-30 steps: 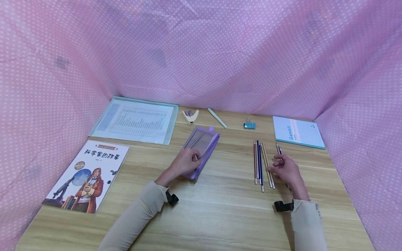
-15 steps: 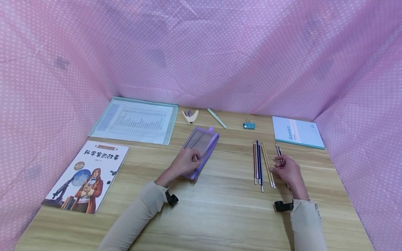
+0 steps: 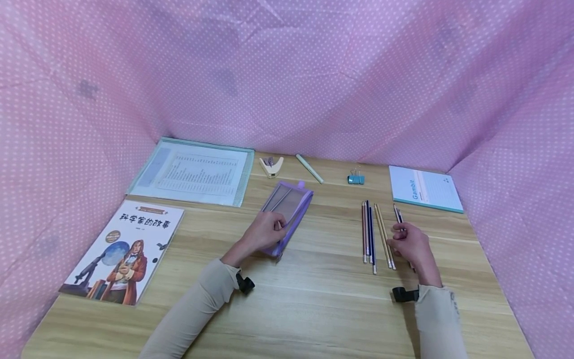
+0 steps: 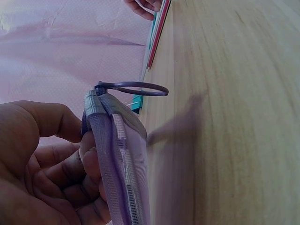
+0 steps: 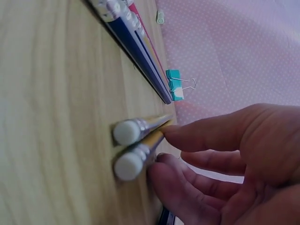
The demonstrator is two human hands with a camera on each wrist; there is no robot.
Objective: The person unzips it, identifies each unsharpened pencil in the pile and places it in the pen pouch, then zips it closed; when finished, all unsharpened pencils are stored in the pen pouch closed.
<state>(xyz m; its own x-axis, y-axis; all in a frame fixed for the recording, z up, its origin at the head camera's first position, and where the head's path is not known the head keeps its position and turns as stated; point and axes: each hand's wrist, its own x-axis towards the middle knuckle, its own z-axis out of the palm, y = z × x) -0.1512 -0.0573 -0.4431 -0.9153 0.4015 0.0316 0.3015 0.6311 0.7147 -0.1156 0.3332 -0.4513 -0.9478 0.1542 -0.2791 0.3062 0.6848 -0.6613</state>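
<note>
My left hand (image 3: 266,231) pinches the near end of a purple mesh pencil case (image 3: 289,199) lying slanted on the table. In the left wrist view, the thumb and fingertips grip its edge beside the zipper (image 4: 129,187) and a dark ring (image 4: 140,88). Two thin rods show through the mesh. To the right, my right hand (image 3: 410,244) has its thumb and curled fingers at two yellow pencils (image 3: 383,234), whose white erasers (image 5: 129,166) face the right wrist camera. Several red and dark blue pencils (image 3: 368,232) lie just left of them. More dark pencils (image 3: 397,212) lie partly hidden under the right hand.
Along the back are a document folder (image 3: 197,172), a stapler (image 3: 271,167), a pale green pen (image 3: 309,168), a teal binder clip (image 3: 356,177) and a notebook (image 3: 426,188). An illustrated book (image 3: 125,254) lies at left. Pink dotted cloth (image 3: 287,80) surrounds the table.
The yellow pencils have shifted slightly right, away from the red and blue ones, along with my right hand's fingertips. My left hand and the pencil case stay put.
</note>
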